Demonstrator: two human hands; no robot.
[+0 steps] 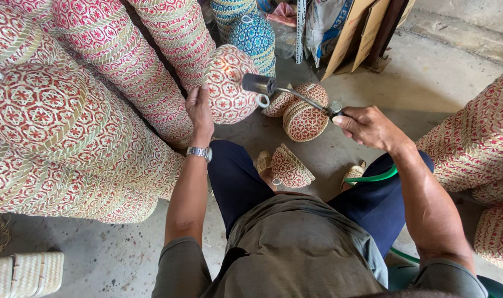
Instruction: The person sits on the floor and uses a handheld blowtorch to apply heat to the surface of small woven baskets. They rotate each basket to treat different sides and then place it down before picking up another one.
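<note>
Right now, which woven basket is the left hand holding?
The round red-and-cream basket held up at the torch's nozzle, under the left hand; the other baskets sit stacked or on the floor.

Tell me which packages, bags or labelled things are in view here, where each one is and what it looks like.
Printed sack: top centre, behind the metal upright; white with blue and dark markings, crumpled.
Cardboard sheets: top, right of the sack; flat brown boards leaning against a dark frame.
Pink plastic bag: top centre, left of the upright; crumpled, no print readable.
No screens or signs show.
</note>
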